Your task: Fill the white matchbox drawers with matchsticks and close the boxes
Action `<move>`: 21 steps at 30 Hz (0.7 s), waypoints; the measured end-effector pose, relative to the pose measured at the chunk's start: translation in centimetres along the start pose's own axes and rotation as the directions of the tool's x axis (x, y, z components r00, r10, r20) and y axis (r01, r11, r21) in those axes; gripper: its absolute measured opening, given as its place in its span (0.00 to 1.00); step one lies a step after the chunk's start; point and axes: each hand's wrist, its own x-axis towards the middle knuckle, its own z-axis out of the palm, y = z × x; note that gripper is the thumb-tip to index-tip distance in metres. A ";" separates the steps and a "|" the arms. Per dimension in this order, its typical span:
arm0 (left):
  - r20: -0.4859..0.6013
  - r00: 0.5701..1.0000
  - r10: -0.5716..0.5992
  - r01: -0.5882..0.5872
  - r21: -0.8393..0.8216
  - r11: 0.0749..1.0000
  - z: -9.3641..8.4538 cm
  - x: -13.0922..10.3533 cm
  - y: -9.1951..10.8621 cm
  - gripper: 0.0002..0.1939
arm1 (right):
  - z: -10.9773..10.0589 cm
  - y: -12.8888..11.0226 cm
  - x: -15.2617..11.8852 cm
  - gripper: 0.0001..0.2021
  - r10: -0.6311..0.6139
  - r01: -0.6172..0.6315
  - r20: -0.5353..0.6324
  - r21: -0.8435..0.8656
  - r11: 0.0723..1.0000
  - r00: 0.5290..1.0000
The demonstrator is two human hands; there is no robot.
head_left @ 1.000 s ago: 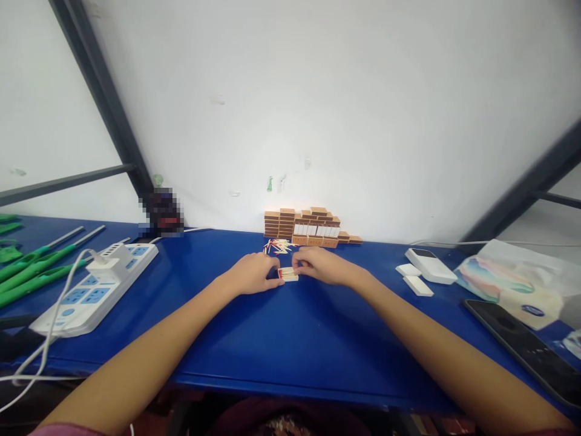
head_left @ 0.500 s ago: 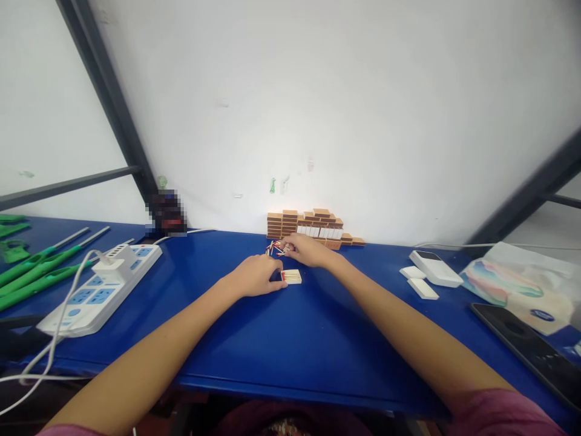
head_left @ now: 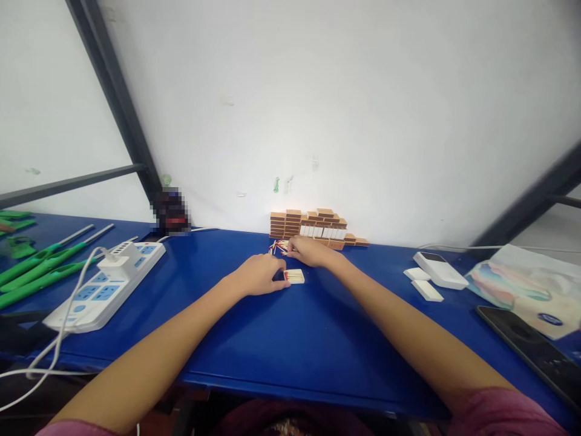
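Head view: the loose matches (head_left: 278, 244) lie just beyond the match tray (head_left: 298, 282) and a little to its left, a pile of crossed sticks without one common axis. The right hand (head_left: 308, 251) is nearer to them; its fingertips are at the pile's right side, and I cannot tell if this grip has a stick. The left hand (head_left: 260, 274) pinches the tray's left end; the tray's long side runs left to right on the smooth blue bench (head_left: 281, 339). Inside this shallow white rectangle are thin pale sticks (head_left: 296, 276), red heads at left. Behind, brown matchboxes (head_left: 285, 226) are stacked like bricks.
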 end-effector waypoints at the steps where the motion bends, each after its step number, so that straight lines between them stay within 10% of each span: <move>1: 0.000 1.000 -0.001 0.001 0.001 1.000 0.0 0.0 0.0 0.16 | 0.0 -0.1 0.0 0.06 0.002 -0.002 0.005 -0.019 1.000 1.000; 21: -0.027 0.999 0.030 -0.031 -0.029 0.999 0.0 0.1 0.1 0.16 | -2.2 -2.5 -8.0 0.06 -0.027 0.026 0.005 0.148 0.989 1.000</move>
